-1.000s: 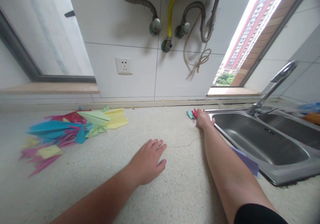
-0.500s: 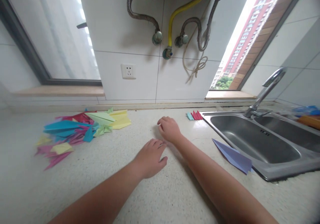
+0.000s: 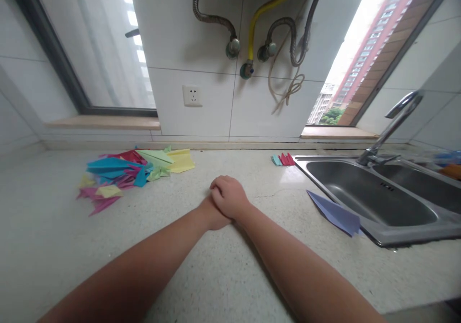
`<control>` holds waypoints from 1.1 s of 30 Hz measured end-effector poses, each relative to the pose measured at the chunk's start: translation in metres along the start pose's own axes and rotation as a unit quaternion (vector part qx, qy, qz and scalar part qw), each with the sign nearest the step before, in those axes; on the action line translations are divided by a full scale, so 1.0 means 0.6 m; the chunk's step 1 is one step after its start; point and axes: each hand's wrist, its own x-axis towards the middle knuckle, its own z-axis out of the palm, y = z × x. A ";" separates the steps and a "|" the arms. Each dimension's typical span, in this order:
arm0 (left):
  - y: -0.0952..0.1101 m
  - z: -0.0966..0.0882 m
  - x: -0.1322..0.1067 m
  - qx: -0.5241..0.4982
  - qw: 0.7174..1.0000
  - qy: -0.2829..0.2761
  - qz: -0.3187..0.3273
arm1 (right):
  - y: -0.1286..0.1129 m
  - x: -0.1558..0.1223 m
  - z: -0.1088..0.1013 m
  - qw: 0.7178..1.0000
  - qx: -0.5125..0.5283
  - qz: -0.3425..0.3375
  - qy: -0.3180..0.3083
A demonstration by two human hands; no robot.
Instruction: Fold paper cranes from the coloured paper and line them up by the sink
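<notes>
In the middle of the counter (image 3: pixel 205 275), my right hand (image 3: pixel 230 198) lies across my left hand (image 3: pixel 213 217), its fingers bent together over it. The fingers of my left hand are hidden underneath, so their shape cannot be told. To the right, a purple folded paper plane (image 3: pixel 334 213) lies beside the sink. On the left is a heap of folded paper planes (image 3: pixel 115 172) in blue, pink, red, green and yellow. Small red folded papers (image 3: pixel 286 160) and a light teal folded paper (image 3: pixel 276 160) sit near the sink's far left corner.
A double steel sink (image 3: pixel 370 193) with a chrome faucet (image 3: pixel 392 126) is set in the counter at right. On the back wall are a socket (image 3: pixel 192 96), a yellow pipe (image 3: pixel 254 25) and metal hoses (image 3: pixel 216 18). Windows flank that wall.
My two hands were apart, and now the right one rests over the left. The whole view has shifted slightly; the papers lie as before.
</notes>
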 end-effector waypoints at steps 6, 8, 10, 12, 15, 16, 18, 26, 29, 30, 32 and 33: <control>-0.007 -0.011 0.013 0.091 0.994 0.058 0.005 | 0.048 0.003 0.013 0.995 0.085 0.014 0.055; -0.013 -0.010 0.013 0.108 0.992 0.067 -0.010 | 0.052 0.004 0.021 0.994 0.098 0.012 0.044; -0.020 -0.012 0.009 0.116 0.989 0.089 -0.025 | 0.055 0.005 0.028 0.994 0.103 0.012 0.037; -0.026 -0.017 0.004 0.125 0.984 0.118 -0.055 | 0.059 0.007 0.033 0.993 0.114 0.020 0.030; -0.030 -0.029 -0.001 0.143 0.974 0.151 -0.085 | 0.066 0.012 0.039 0.987 0.156 0.033 0.015; -0.030 -0.033 -0.003 0.151 0.972 0.156 -0.084 | 0.069 0.014 0.040 0.983 0.178 0.038 0.014; -0.029 -0.043 -0.006 0.169 0.970 0.159 -0.069 | 0.077 0.019 0.043 0.972 0.229 0.049 0.022; -0.040 -0.079 -0.030 0.227 0.956 0.178 -0.055 | 0.096 0.035 0.052 0.933 0.327 0.141 0.048; -0.059 -0.095 -0.039 0.247 0.947 0.187 -0.090 | 0.094 0.036 0.050 0.935 0.323 0.143 0.040; -0.069 -0.103 -0.043 0.253 0.943 0.188 -0.108 | 0.094 0.036 0.049 0.934 0.323 0.147 0.039; -0.095 -0.121 -0.056 0.262 0.934 0.190 -0.148 | 0.094 0.036 0.047 0.932 0.324 0.159 0.035; -0.111 -0.131 -0.066 0.267 0.929 0.192 -0.168 | 0.094 0.037 0.046 0.931 0.323 0.166 0.032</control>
